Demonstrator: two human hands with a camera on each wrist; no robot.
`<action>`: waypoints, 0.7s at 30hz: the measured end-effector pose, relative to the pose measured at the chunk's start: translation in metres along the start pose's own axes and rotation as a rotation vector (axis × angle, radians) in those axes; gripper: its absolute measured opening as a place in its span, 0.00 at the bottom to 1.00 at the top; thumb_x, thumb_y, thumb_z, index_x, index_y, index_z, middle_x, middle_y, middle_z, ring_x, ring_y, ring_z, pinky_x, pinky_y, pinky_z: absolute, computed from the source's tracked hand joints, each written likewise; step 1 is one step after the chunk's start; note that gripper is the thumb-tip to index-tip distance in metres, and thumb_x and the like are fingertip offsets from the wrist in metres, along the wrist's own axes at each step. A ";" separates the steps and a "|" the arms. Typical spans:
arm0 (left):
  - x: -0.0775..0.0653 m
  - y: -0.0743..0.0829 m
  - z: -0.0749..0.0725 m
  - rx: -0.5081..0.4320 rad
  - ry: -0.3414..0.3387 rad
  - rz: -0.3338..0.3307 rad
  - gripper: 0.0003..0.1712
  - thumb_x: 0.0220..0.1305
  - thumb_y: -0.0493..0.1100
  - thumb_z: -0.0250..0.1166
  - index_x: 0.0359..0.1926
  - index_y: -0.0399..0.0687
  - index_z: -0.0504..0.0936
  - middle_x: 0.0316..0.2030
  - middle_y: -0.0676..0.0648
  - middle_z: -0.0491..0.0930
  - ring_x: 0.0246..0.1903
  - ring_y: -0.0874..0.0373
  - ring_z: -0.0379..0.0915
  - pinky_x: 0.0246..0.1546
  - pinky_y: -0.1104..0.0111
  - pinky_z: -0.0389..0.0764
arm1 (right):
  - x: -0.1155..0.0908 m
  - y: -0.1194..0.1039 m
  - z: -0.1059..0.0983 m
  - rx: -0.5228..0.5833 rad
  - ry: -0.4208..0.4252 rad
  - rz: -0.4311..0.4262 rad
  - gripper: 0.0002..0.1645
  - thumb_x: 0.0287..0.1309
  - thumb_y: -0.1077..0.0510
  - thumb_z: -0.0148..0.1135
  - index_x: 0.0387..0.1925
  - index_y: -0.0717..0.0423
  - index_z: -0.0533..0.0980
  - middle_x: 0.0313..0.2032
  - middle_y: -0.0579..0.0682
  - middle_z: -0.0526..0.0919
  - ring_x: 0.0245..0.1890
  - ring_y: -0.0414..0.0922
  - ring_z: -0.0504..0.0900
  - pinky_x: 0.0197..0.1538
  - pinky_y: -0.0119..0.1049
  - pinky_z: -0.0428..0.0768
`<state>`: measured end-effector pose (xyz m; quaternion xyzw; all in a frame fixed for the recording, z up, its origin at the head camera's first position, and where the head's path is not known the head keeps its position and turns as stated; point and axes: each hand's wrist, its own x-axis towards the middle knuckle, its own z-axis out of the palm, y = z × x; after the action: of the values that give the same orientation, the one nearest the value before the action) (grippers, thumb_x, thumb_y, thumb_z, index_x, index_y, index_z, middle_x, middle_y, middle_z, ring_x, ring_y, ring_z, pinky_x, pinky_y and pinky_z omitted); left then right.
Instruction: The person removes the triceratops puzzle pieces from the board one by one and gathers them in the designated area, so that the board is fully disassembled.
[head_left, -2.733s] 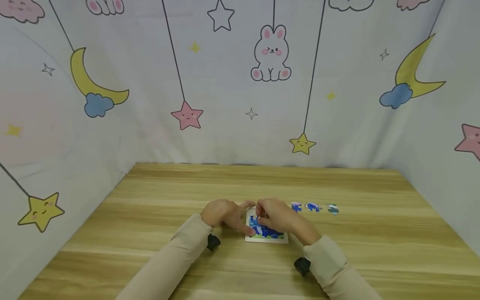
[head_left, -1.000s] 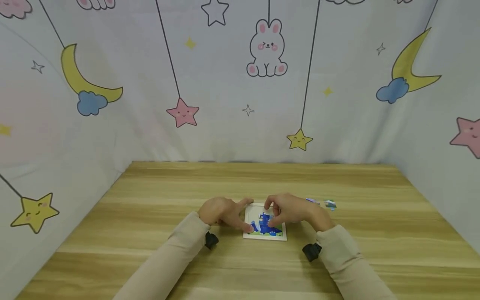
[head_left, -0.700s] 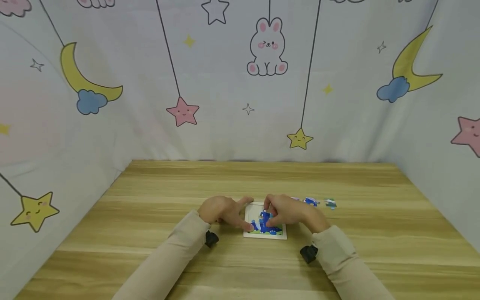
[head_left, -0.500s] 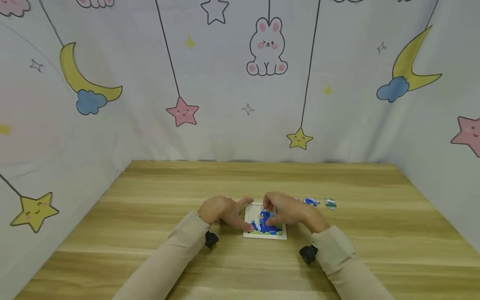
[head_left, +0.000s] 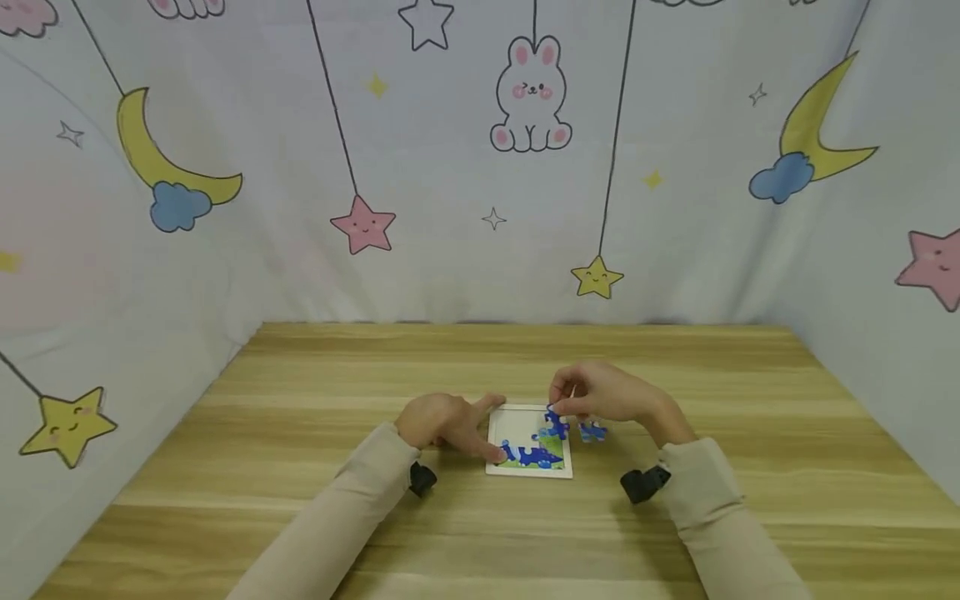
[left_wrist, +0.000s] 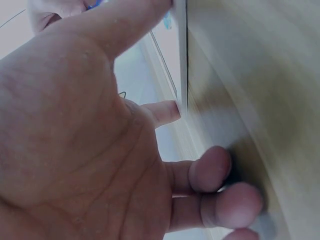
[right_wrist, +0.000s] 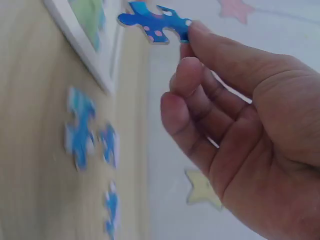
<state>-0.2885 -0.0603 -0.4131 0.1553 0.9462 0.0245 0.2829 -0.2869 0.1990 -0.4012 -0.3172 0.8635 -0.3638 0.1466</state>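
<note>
A white-framed jigsaw tray (head_left: 528, 474) lies on the table, with blue and green pieces (head_left: 536, 456) along its bottom and right. My left hand (head_left: 450, 423) rests at its left side, thumb on the lower left and index finger at the upper left corner; the other fingers are bent beside it in the left wrist view. My right hand (head_left: 611, 392) pinches a blue jigsaw piece (head_left: 556, 423) between thumb and fingertips, over the tray's right side. In the right wrist view this piece (right_wrist: 155, 22) shows pink dots.
Just right of the tray lies a loose blue jigsaw piece (head_left: 592, 432). Behind it in the right wrist view lie two more pieces, one nearer (right_wrist: 108, 145) and one farther along (right_wrist: 111, 210); my right hand hides them from the head view. A printed curtain (head_left: 442, 275) stands behind the wooden table (head_left: 337, 367).
My right hand has lifted a blue piece out of the tray's middle and moved right with it, baring white tray bottom. My left hand has kept its place on the tray.
</note>
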 end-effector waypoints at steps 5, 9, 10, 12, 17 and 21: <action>0.001 0.000 -0.001 0.001 0.000 0.002 0.57 0.54 0.77 0.65 0.78 0.80 0.44 0.55 0.47 0.75 0.24 0.57 0.67 0.25 0.66 0.69 | -0.029 0.023 -0.028 0.010 0.010 0.084 0.04 0.67 0.63 0.63 0.36 0.61 0.80 0.29 0.52 0.80 0.23 0.43 0.74 0.27 0.38 0.76; 0.000 -0.001 0.000 -0.004 0.001 0.011 0.57 0.53 0.77 0.65 0.78 0.80 0.45 0.56 0.46 0.75 0.25 0.57 0.68 0.26 0.66 0.69 | -0.048 0.039 -0.040 0.030 -0.001 0.156 0.04 0.66 0.66 0.62 0.35 0.65 0.80 0.25 0.51 0.78 0.19 0.41 0.70 0.24 0.33 0.70; 0.000 -0.001 0.000 -0.008 -0.002 0.013 0.57 0.53 0.77 0.65 0.78 0.80 0.45 0.56 0.46 0.75 0.26 0.57 0.69 0.26 0.66 0.70 | -0.051 0.042 -0.041 0.039 -0.008 0.173 0.05 0.66 0.66 0.62 0.34 0.66 0.80 0.24 0.51 0.77 0.19 0.40 0.69 0.23 0.32 0.69; -0.001 -0.001 0.001 -0.012 -0.006 0.017 0.57 0.53 0.77 0.65 0.78 0.79 0.45 0.58 0.46 0.75 0.28 0.57 0.70 0.28 0.66 0.71 | -0.055 0.047 -0.042 0.050 -0.022 0.204 0.05 0.66 0.67 0.62 0.34 0.67 0.80 0.23 0.51 0.78 0.18 0.40 0.69 0.23 0.31 0.69; -0.002 -0.001 0.001 -0.005 0.000 0.020 0.57 0.54 0.77 0.64 0.78 0.79 0.45 0.59 0.45 0.74 0.29 0.56 0.72 0.29 0.65 0.72 | -0.057 0.047 -0.042 -0.027 -0.017 0.268 0.05 0.64 0.67 0.64 0.32 0.66 0.81 0.25 0.48 0.79 0.21 0.40 0.70 0.26 0.32 0.70; -0.001 -0.001 0.000 -0.012 -0.006 0.017 0.57 0.54 0.77 0.64 0.78 0.79 0.44 0.59 0.45 0.74 0.30 0.56 0.72 0.30 0.65 0.73 | -0.057 0.037 -0.042 -0.131 0.003 0.304 0.04 0.61 0.65 0.66 0.31 0.64 0.81 0.28 0.48 0.81 0.24 0.41 0.73 0.29 0.36 0.74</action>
<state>-0.2882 -0.0613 -0.4128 0.1619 0.9438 0.0323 0.2864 -0.2806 0.2787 -0.3977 -0.1911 0.9237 -0.2807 0.1777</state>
